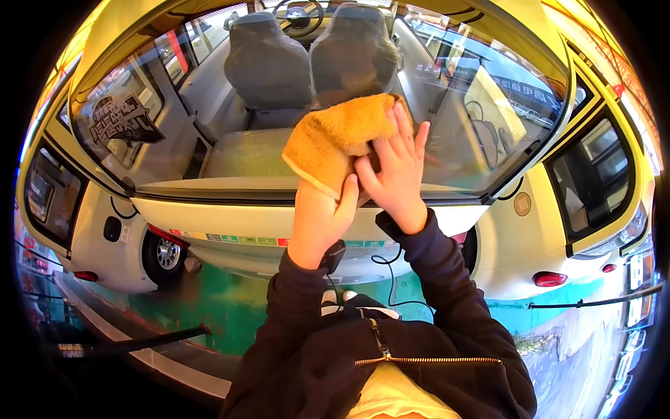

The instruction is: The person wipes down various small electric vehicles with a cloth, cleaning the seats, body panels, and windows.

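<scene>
An orange-brown towel (335,133), folded and fuzzy, is raised in front of the rear window (230,155) of a light-coloured vehicle. My left hand (322,213) holds the towel from below; its thumb shows, while the cloth hides its other fingers. My right hand (399,167) lies along the towel's right side with fingers stretched out and thumb apart. Some of its fingertips rest over the cloth's edge. Whether the towel touches the glass, I cannot tell. Dark sleeves cover both forearms, and a small black device sits near each wrist.
Behind the glass are two grey seats (352,52) in clear plastic and a steering wheel (299,15). A dark sticker (125,120) is at left. Colourful labels (248,240) line the body below. More vehicles flank both sides; a black cable (392,279) hangs by my body above a green floor (227,307).
</scene>
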A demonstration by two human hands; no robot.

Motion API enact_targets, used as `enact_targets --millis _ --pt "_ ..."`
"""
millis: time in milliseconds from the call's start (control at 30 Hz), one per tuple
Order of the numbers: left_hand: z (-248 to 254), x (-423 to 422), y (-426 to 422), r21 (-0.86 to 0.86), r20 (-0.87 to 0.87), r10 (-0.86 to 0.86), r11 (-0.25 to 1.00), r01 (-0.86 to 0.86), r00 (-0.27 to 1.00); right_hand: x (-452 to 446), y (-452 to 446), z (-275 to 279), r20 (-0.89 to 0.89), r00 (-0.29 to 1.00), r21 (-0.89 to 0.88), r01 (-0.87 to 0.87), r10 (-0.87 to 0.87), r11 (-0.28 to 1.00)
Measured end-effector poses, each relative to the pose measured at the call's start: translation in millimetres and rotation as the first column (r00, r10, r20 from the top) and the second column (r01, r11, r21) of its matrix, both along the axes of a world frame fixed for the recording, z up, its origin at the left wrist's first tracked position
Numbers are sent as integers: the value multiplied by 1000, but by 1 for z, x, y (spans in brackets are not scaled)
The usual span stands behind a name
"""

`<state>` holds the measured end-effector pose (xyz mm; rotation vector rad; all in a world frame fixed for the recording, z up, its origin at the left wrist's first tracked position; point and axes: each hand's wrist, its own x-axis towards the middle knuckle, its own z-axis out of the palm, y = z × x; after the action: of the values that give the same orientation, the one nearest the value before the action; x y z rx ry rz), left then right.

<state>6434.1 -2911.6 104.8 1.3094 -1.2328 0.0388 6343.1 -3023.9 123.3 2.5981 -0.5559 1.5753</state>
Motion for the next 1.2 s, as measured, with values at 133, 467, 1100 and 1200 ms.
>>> enact_targets --millis 133,467,1100,1200 --pt "46 -28 -44 -1 262 -109 994 113 959 -48 -41 43 121 992 -20 23 -20 1000" --pt "-16 -100 -98 47 604 10 998 -48 797 -112 -92 -2 159 922 -45 364 -353 930" --pt "-6 -16 -76 -187 594 122 982 -11 795 -34 -53 48 116 964 -14 241 -238 970" --pt "4 24 -55 -255 564 197 965 -58 802 11 -28 74 33 967 -78 256 -254 964"
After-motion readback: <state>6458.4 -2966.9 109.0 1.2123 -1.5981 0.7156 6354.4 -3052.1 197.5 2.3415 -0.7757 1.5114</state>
